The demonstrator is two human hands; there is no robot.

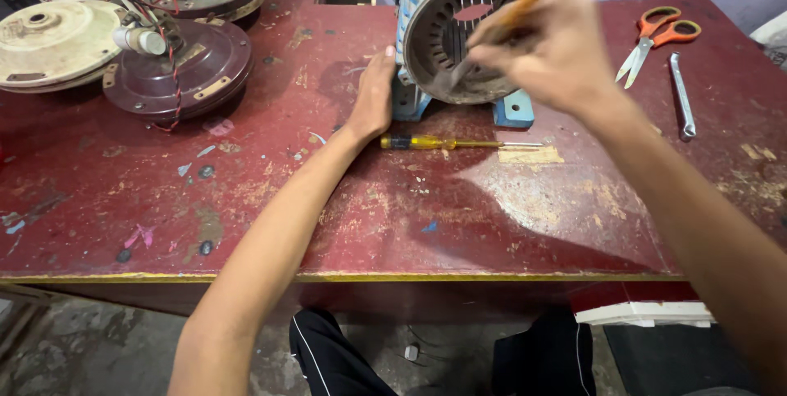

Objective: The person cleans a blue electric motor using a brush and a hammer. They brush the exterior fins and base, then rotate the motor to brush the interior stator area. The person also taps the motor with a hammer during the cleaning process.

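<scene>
A: Workshop view, concrete floor below, worn red bench (246,224) w/ chipped paint and a yellow front edge. Person's dark trousers at the very bottom, under the bench.

B: Nearest on the bench top?

A: Yellow-handled screwdriver (459,143), lying flat, just in front of the motor housing and apart from both hands. Then the left hand (373,101), flat and fingers together, pressed against the left side of the blue motor housing (459,27). Bracing it, not gripping anything.

B: And the right?

A: Right hand (553,52) closed round a thin wooden-handled brush (512,19), tip down at the lower rim of the housing's open end. Slotted stator core visible inside. Handle angles up to the right, out of frame.

B: Risks?

A: My read: housing sits on small feet, only a flat palm steadies it, so a hard push w/ the brush could shift it. Bristle end is blurred, can't tell exactly where it touches. Slot edges may be sharp, knuckles are close. Screwdriver is right under the forearm's path, could get knocked and roll.

B: Further out?

A: Right side: orange-handled scissors (656,35) and a metal spanner (682,97), well apart from the hands. Far left: ceiling-fan motors, a maroon one (176,68) w/ red wires, cream ones (53,39) behind.
</scene>
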